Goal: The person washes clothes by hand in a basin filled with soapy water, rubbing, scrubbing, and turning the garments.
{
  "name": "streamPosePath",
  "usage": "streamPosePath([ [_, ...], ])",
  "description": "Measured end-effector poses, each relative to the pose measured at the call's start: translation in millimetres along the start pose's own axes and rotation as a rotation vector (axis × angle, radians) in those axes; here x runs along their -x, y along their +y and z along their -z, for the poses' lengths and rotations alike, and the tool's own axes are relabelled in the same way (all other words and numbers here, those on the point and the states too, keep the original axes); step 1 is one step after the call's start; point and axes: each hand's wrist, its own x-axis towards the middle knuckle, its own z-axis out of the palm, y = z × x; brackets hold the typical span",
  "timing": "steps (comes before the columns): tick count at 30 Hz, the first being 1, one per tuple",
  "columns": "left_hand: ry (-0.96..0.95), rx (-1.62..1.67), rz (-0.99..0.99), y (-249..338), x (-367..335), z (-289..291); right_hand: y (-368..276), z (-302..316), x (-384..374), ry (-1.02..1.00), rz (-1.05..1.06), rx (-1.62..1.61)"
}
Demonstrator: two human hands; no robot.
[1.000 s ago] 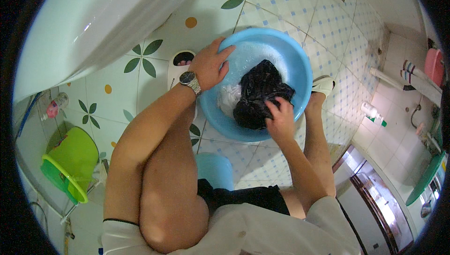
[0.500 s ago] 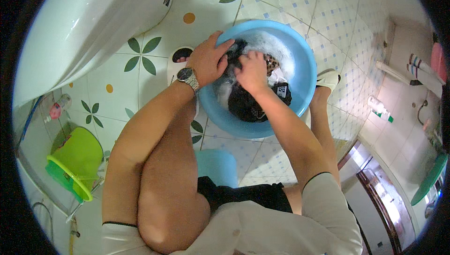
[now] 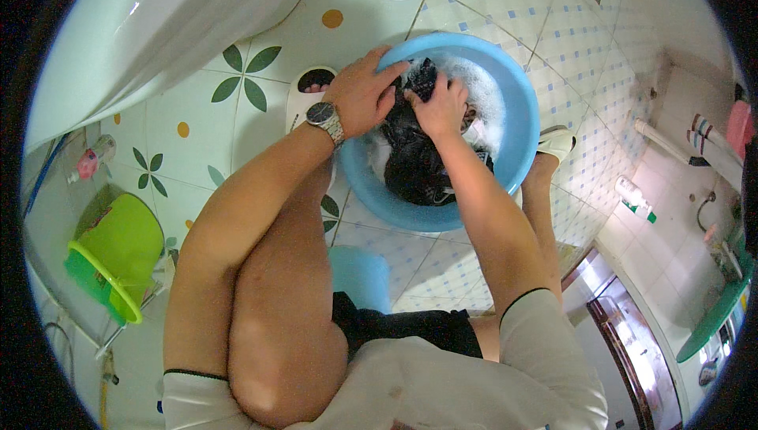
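My left hand (image 3: 363, 97) lies with fingers spread over the left rim of the blue basin (image 3: 519, 138), upper centre; my right hand (image 3: 442, 108) grips black cloth (image 3: 412, 168) inside. Lower left: a green bucket (image 3: 134, 229).

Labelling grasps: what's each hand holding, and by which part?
Right hand: dark cloth, its far end between thumb and fingers. Left hand: over the left rim of the blue basin; whether it grips can't be told.
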Motion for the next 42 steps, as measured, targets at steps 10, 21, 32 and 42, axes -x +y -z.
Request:
streamPosePath([
  [10,0.080,-0.010,-0.051,-7.4,5.5,-5.5,29.1,84.3,99.8,-0.144,0.403,-0.039],
  [21,0.048,-0.087,-0.062,-8.3,3.6,-9.4,7.5,-12.9,68.0,-0.197,0.588,0.174],
  [32,-0.026,-0.124,0.004,-3.4,7.1,-2.1,7.5,-21.2,-23.5,-0.023,-0.050,0.033],
  [42,-0.011,-0.151,-0.054,-4.8,1.3,-4.3,32.5,-27.1,-34.8,0.187,-0.033,0.018],
])
